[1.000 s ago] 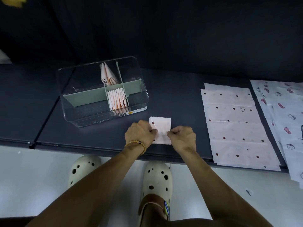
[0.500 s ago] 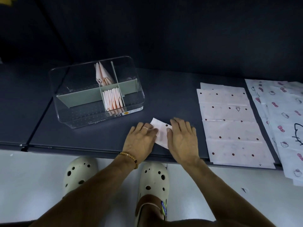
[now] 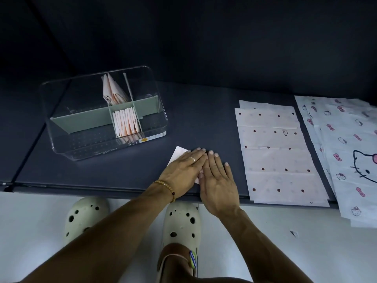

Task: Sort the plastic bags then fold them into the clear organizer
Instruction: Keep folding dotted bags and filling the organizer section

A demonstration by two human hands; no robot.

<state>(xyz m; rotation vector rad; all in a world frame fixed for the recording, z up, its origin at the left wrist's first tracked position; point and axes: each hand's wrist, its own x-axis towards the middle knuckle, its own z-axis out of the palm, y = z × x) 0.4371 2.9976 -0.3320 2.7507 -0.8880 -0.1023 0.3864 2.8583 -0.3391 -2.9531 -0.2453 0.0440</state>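
- Two cream-coloured perforated foam clogs are standing on the pale floor at the near edge of the view, the person's bare forearms reaching forward above them.
- The left hand, wearing a beaded amber bracelet and a thin silver ring, is lying flat with its fingers straight and pressed together, pressing down on a small white folded plastic bag.
- The right hand is lying flat just beside it, fingers straight and slightly spread, its inner edge touching the left hand over the same bag.
- That folded bag is sitting on the dark grey tabletop near the front edge, mostly hidden beneath the two hands; only a white corner is poking out on the far left side, plus a sliver between the hands.
- To the right, a stack of flat white plastic bags with dark red dots is lying spread along the table.
- Further right, flat white plastic bags printed with cat faces and pink bows are overhanging the table's front edge.
- Beyond the hands to the left, a clear rectangular plastic organizer with grey-green dividers is standing on the table.
- In its near middle compartment, a row of folded white-and-pink bags is standing upright on edge.
- In the far compartment behind, a few more folded bags are leaning.
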